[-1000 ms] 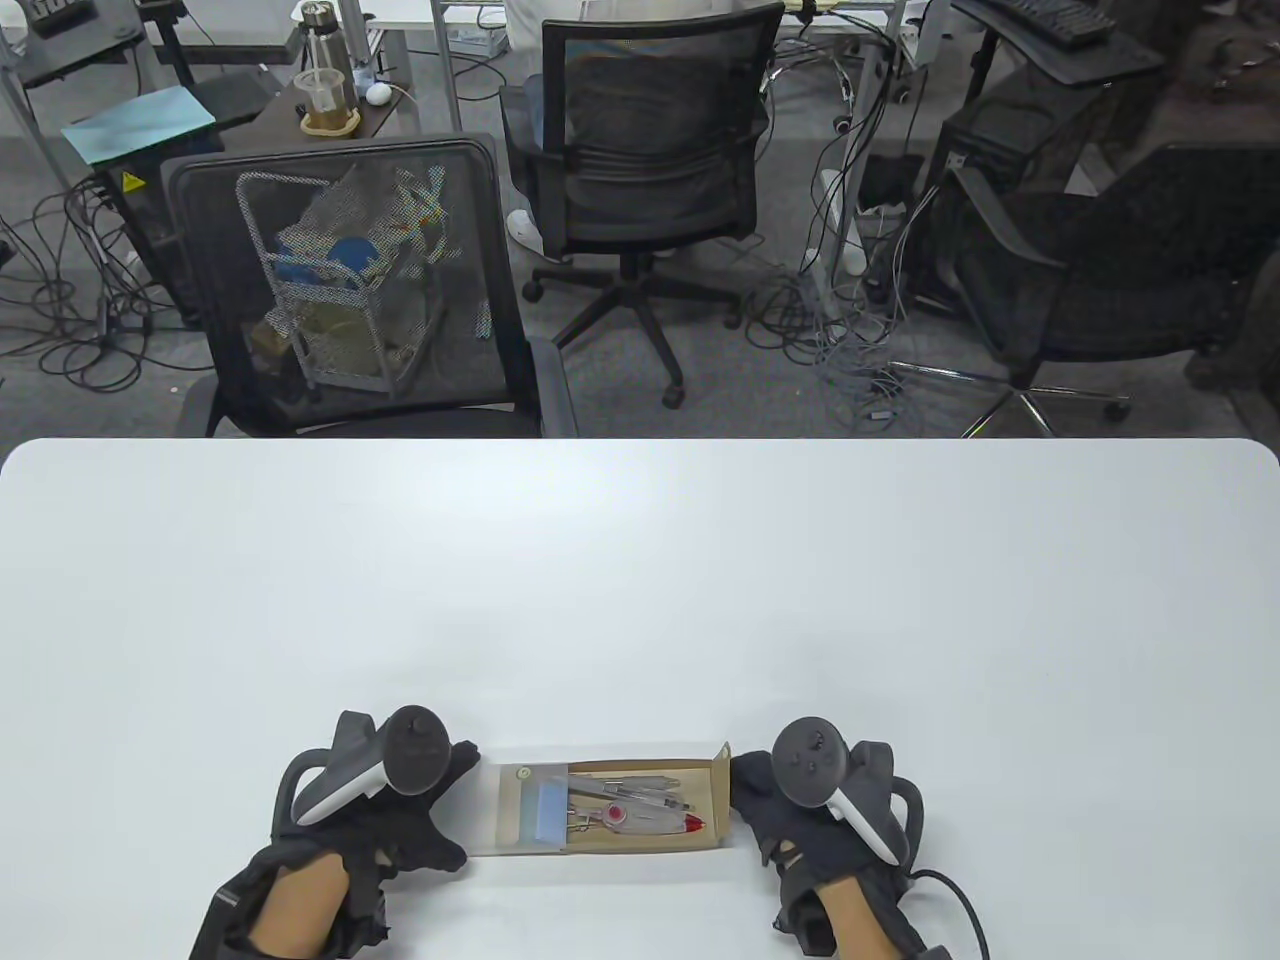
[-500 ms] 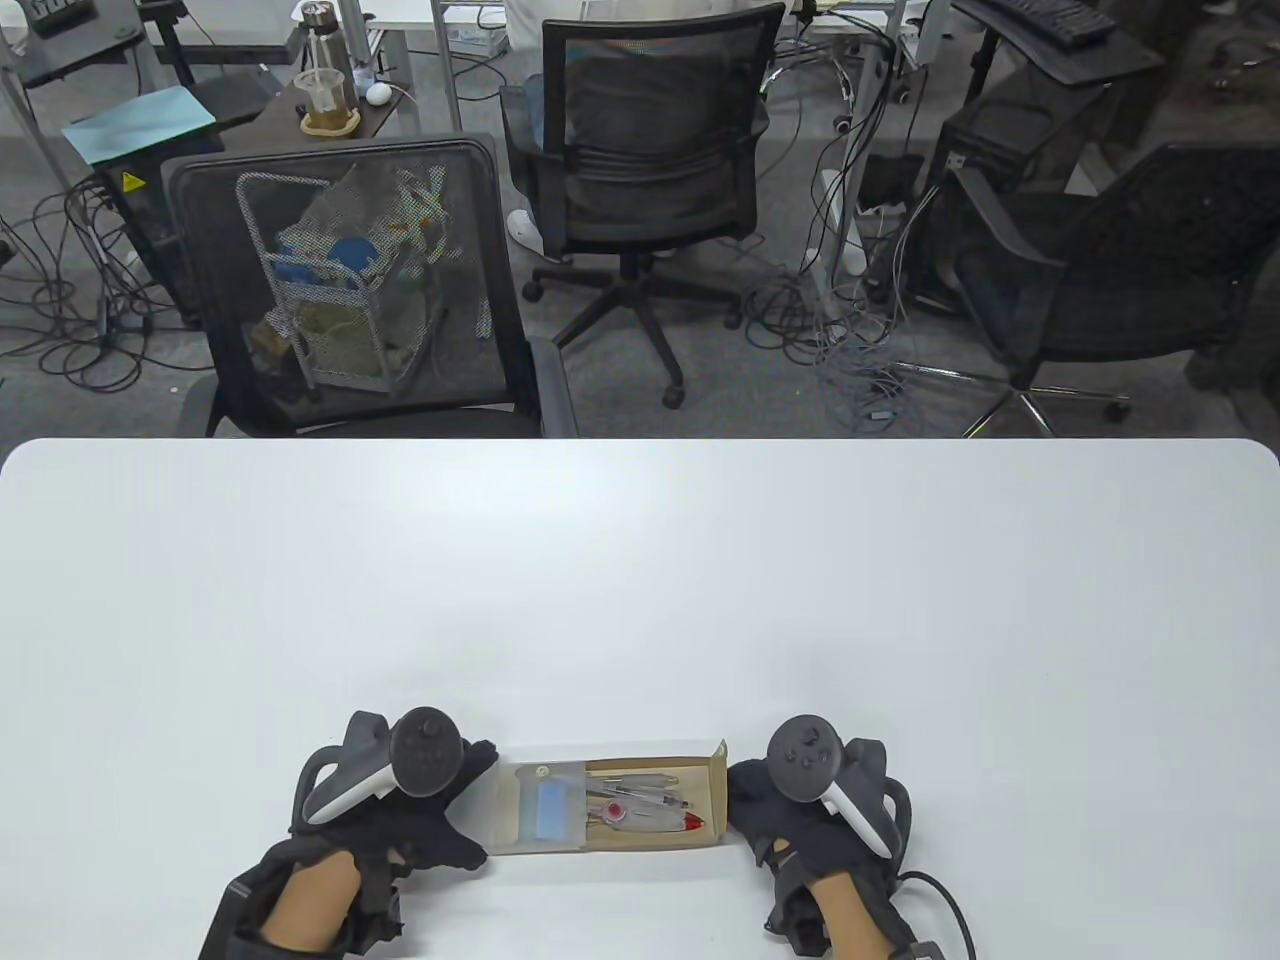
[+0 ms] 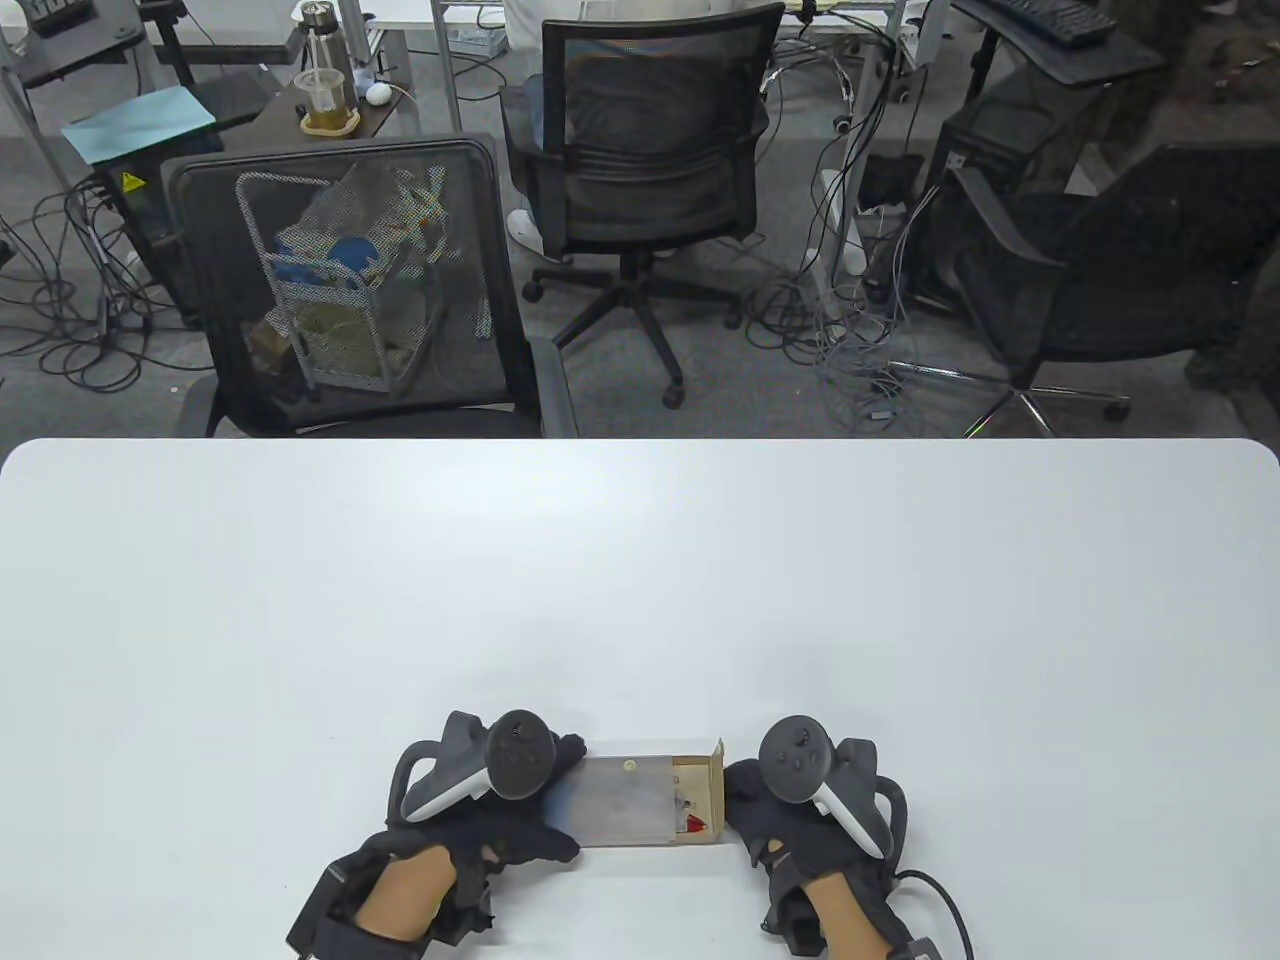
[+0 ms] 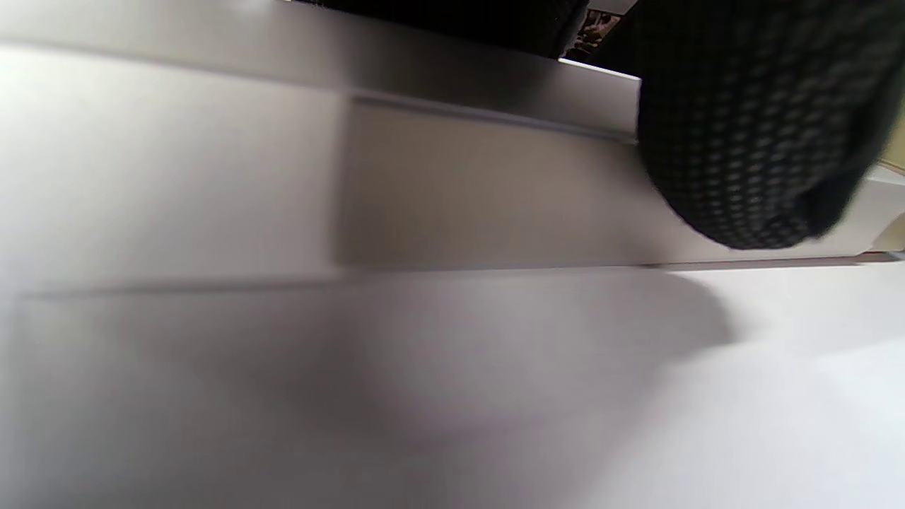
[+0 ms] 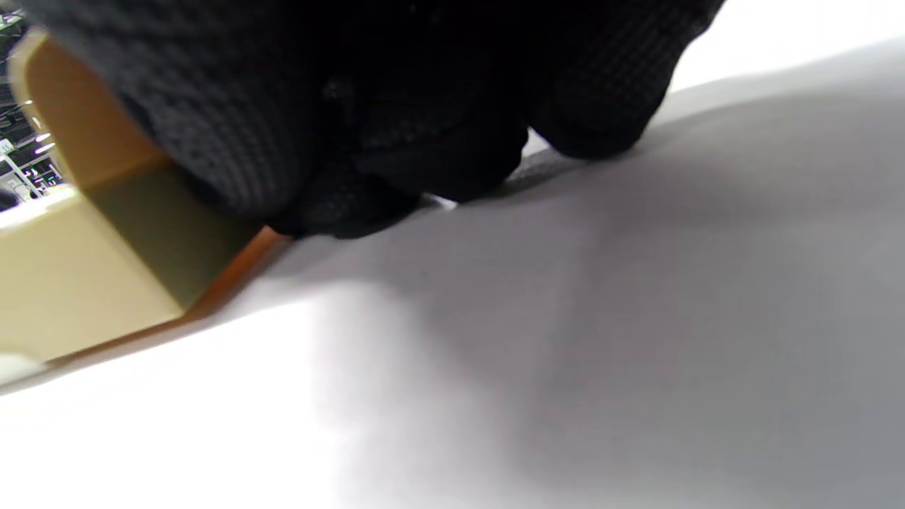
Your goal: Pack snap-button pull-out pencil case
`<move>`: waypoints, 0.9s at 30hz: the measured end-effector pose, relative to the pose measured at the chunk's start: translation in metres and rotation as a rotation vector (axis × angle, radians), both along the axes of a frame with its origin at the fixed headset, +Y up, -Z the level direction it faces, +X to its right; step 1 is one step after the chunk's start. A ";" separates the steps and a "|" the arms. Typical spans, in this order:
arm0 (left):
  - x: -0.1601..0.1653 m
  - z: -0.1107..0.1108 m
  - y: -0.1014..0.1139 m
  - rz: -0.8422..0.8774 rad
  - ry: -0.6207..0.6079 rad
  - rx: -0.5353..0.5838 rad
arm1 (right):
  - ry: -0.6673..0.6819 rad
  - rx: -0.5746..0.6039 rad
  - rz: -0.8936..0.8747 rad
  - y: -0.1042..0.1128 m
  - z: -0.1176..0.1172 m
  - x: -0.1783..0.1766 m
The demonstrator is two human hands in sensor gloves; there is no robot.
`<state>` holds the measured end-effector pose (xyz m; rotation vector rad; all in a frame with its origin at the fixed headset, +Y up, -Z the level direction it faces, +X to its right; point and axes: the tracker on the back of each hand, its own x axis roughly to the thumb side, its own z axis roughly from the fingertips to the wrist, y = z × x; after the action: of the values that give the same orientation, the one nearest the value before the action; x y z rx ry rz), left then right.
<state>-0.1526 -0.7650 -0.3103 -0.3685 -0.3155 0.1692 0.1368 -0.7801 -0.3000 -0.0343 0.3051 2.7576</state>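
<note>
The pencil case lies near the table's front edge. Its frosted clear sleeve [image 3: 625, 800] with a snap button covers most of the tan pull-out tray [image 3: 712, 790]. Only the tray's right end shows, with a red pen tip [image 3: 692, 822] in it. My left hand [image 3: 563, 805] grips the sleeve's left end. My right hand [image 3: 738, 805] holds the tray's right end. In the left wrist view a gloved finger [image 4: 749, 127] rests on the sleeve's side [image 4: 459, 184]. In the right wrist view my fingers [image 5: 318, 141] press on the tray's end wall [image 5: 92, 268].
The white table [image 3: 640, 560] spreads wide behind and to both sides of the case. Black mesh office chairs [image 3: 350, 290] stand beyond its far edge. A cable [image 3: 950, 900] trails from my right wrist.
My left hand has moved right with the sleeve, sliding it over the tray. The pens and blue item are now covered. My right hand stayed at the tray's right end.
</note>
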 end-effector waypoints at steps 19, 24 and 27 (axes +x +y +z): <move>0.027 0.000 -0.001 0.000 -0.024 0.002 | -0.009 -0.014 0.009 0.006 -0.001 -0.005; 0.024 0.001 -0.004 0.023 -0.026 0.005 | -0.031 -0.024 -0.125 0.003 -0.002 -0.005; 0.024 0.001 -0.003 0.022 -0.027 0.004 | -0.056 -0.028 -0.176 0.000 -0.004 -0.011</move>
<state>-0.1282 -0.7684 -0.3095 -0.3632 -0.3463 0.1852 0.1254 -0.7801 -0.3039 -0.0877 0.3155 2.5733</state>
